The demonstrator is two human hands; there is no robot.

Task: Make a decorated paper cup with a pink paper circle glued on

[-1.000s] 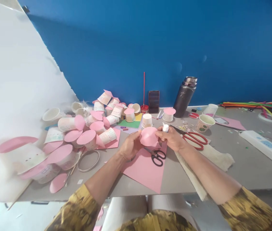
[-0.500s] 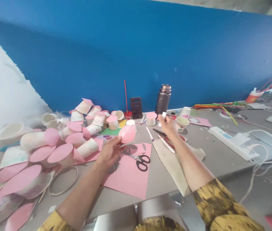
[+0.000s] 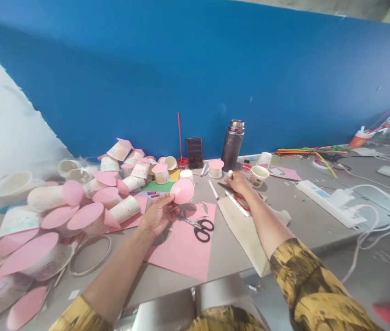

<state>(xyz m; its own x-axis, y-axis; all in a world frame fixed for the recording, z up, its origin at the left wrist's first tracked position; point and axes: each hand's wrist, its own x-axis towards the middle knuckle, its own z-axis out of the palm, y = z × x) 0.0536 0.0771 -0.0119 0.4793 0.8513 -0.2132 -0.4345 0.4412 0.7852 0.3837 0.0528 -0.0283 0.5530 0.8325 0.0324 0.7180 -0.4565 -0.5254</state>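
My left hand holds a paper cup topped with a pink paper disc a little above the pink paper sheet. Black-handled scissors lie on that sheet just right of the hand. My right hand is stretched out to the right, low over the table, its fingers closed on a small white glue bottle. It rests above red-handled scissors and a folded cloth, close to a patterned paper cup.
A heap of pink-lidded paper cups fills the left of the grey table. At the back stand a metal flask, a dark phone and a red stick. A white power strip with cables and coloured pipe cleaners lie to the right.
My right hand left the pink-topped cup, carried the glue bottle rightward and then lowered it to the table. The left hand kept the cup. The camera turned right.
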